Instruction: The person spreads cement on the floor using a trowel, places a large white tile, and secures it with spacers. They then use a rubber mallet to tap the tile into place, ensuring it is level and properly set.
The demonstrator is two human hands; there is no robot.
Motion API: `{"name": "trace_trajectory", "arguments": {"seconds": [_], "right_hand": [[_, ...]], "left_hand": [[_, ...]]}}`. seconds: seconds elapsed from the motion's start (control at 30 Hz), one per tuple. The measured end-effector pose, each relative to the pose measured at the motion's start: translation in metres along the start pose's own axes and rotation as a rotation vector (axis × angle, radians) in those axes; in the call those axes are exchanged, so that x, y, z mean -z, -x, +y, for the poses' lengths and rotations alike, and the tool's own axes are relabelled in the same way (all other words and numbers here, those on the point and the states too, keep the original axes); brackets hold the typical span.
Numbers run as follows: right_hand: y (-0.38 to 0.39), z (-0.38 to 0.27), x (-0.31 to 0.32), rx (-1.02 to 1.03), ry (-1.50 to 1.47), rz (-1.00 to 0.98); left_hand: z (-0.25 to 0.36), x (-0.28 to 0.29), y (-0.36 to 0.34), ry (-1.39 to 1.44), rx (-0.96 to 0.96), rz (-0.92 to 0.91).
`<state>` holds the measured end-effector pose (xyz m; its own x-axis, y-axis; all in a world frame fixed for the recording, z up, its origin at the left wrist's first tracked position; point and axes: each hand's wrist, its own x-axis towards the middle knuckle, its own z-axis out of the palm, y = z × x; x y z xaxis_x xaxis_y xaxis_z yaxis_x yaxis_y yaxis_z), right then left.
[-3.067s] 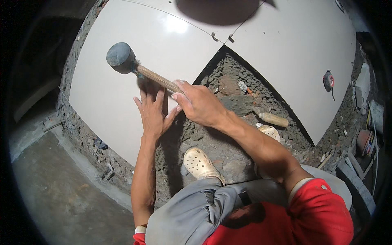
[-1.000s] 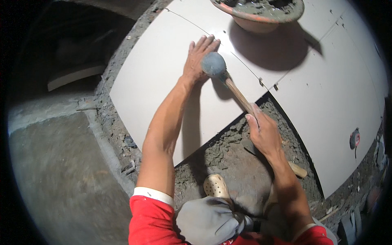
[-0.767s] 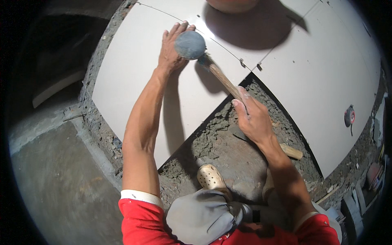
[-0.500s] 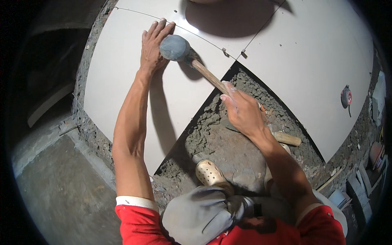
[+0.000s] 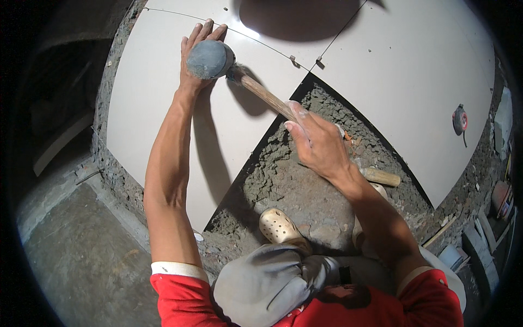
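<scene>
My right hand (image 5: pixel 321 143) is closed round the wooden handle of a rubber mallet (image 5: pixel 261 94). The mallet's grey round head is over my left hand and hides part of it; whether it touches anything I cannot tell. My left hand (image 5: pixel 192 76) lies flat on a large white floor tile (image 5: pixel 158 114), fingers stretched toward the joint at its far edge. Two small tile clips, one a levelling clip (image 5: pixel 295 61) and one a second clip (image 5: pixel 320 64), stand at the joints near the tile corner. Grey mortar (image 5: pixel 267 174) borders the tile's dark edge.
Another white tile (image 5: pixel 414 82) lies to the right, with a red and black tape measure (image 5: pixel 460 120) on it. A wooden-handled tool (image 5: pixel 381 176) rests on the mortar near my right forearm. My pale clog (image 5: pixel 279 226) stands on rough ground. Scraps and debris (image 5: pixel 485 240) lie at the far right.
The mallet head has shifted left, farther over my left hand, and my right hand has moved slightly left with it. The whole view has shifted a little. My left hand stays flat on the tile.
</scene>
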<state>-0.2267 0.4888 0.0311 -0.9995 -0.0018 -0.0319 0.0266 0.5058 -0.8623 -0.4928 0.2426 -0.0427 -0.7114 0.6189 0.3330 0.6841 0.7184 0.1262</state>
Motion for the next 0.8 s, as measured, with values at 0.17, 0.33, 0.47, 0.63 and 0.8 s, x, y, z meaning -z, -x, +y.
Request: {"name": "trace_trajectory", "arguments": {"seconds": [0.17,0.33,0.47,0.63,0.8], "right_hand": [[-0.0018,0.0029,-0.0003,-0.097,0.095,-0.059],[-0.0005,-0.0001,0.0011,-0.087,0.029,-0.066],[0.0010,-0.0010,0.0001,-0.079,-0.035,-0.059],[-0.0002,0.0006,-0.0047,-0.088,0.023,-0.040],[-0.0005,0.0000,-0.0049,-0.075,0.058,-0.063]], "left_hand": [[-0.0001,0.0013,-0.0006,0.037,0.028,-0.019],[-0.0021,-0.0015,-0.0014,0.037,0.009,0.004],[-0.0030,-0.0029,-0.0014,0.023,0.001,0.014],[-0.0008,-0.0003,-0.0012,0.085,0.012,0.023],[0.0011,-0.0001,-0.0008,0.103,0.041,0.021]]}}
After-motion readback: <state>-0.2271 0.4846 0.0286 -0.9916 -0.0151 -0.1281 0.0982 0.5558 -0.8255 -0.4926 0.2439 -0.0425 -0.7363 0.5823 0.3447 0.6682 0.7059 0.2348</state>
